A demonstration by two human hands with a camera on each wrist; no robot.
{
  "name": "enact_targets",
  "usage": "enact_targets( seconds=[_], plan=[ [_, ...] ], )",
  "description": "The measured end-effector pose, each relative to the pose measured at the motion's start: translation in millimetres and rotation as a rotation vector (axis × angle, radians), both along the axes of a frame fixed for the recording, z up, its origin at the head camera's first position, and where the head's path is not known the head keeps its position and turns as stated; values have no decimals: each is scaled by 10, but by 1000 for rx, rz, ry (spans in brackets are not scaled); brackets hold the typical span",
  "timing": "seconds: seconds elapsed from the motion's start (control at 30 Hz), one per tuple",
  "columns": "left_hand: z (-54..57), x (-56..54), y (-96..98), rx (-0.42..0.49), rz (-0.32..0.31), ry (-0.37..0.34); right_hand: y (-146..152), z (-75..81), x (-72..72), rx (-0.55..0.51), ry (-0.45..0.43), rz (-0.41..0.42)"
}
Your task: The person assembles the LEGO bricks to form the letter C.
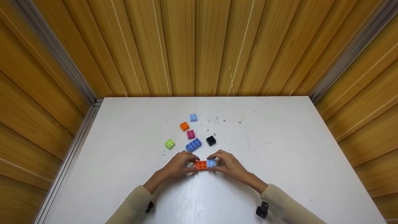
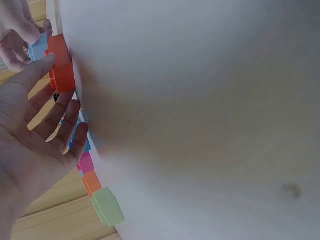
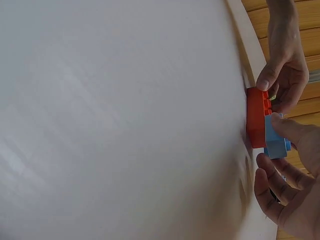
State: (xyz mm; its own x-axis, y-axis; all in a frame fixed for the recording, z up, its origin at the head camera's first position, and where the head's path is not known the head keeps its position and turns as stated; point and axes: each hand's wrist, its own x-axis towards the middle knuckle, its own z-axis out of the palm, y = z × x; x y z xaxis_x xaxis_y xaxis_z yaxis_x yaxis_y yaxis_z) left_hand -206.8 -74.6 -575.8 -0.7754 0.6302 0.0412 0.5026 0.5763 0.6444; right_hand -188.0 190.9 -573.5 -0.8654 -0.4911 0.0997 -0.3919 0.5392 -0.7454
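Observation:
A red toy building brick (image 1: 200, 165) lies low over the table in front of the person. On its right end sits a light blue brick (image 3: 274, 140), studs facing up. My left hand (image 1: 179, 164) pinches the red brick's left end between thumb and fingers. With thumb and fingertips, my right hand (image 1: 230, 165) holds the light blue brick by its sides. In the left wrist view the thumb presses the red brick's (image 2: 63, 65) near side, and the other fingers spread beside it.
Beyond the hands, loose bricks lie on the white table (image 1: 279, 174): a blue long one (image 1: 193, 145), a black one (image 1: 211, 140), a magenta one (image 1: 191, 134), an orange one (image 1: 184, 126), a lime green one (image 1: 170, 144) and another light blue one (image 1: 193, 117). Wood-patterned panels surround the table.

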Motion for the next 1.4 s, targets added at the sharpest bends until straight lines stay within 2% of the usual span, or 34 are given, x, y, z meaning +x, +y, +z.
enact_targets(
  seconds=[0.1,0.2,0.27,0.43,0.5,0.63,0.73,0.97,1.13,1.27,1.4],
  plan=[
    [37,-52,-64,58,2,-30,9,2,-2,-12,-23,-5],
    [74,-102,-148,120,75,-43,10,5,-5,-12,-44,-7],
    [94,-131,-207,149,161,-41,11,10,-6,-8,-51,-7],
    [111,-226,-341,224,439,-6,18,36,-15,-10,-32,0],
    [105,-270,-395,272,533,-6,20,42,-23,-16,-25,5],
    [69,-334,-503,342,638,-37,31,34,-30,-16,-22,8],
    [27,-354,-566,342,674,-72,39,25,-25,-13,-22,5],
    [-92,-382,-642,314,688,-118,26,13,-14,-15,-34,0],
    [-95,-389,-652,290,703,-174,2,15,-15,-14,-45,3],
    [-72,-382,-651,274,688,-165,-6,6,-29,-24,-43,11],
    [-38,-353,-647,287,634,-136,-9,-3,-41,-25,-43,13]
  ],
)
